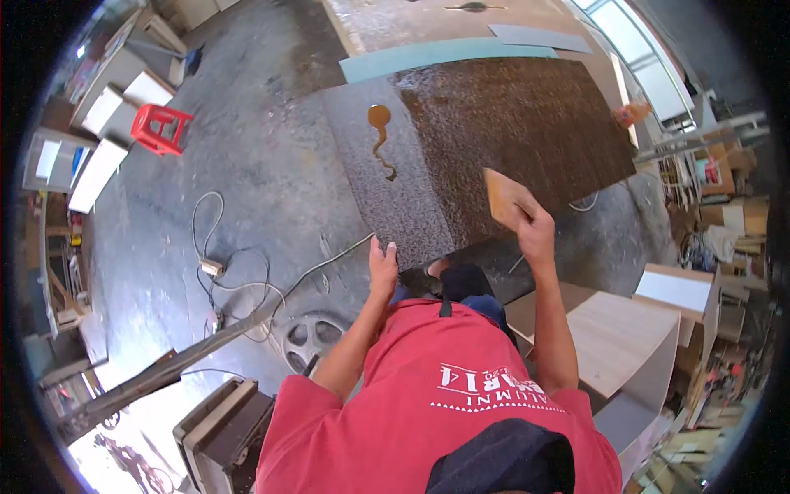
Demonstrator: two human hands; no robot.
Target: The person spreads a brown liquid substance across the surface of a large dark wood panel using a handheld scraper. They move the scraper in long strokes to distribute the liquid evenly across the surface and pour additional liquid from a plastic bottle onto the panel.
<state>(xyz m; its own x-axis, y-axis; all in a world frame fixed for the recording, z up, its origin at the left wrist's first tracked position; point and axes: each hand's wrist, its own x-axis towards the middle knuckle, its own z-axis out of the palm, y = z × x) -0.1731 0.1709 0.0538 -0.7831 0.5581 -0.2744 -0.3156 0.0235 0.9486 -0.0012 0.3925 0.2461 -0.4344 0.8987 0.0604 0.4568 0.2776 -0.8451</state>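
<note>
A large board point(401, 213) lies before me, its left strip dry and speckled grey. Dark brown wet-looking liquid point(506, 123) covers the rest. On the grey strip sits an amber puddle of thick liquid point(379, 116) with a thin wavy trail running towards me. My left hand point(384, 268) grips the board's near left corner, thumb uppermost. My right hand point(536, 231) pinches a flat, tan spreader point(503, 197), whose material I cannot tell, over the coated part near the front edge. Whether the spreader touches the surface is unclear.
Behind the board lie a pale green strip point(444, 54) and a worktop point(395, 25). An orange bottle point(632, 114) is at the far right. Cables and a power strip point(212, 267) trail on the floor at left, near a spoked wheel point(311, 339). A wooden cabinet point(617, 333) stands close at right.
</note>
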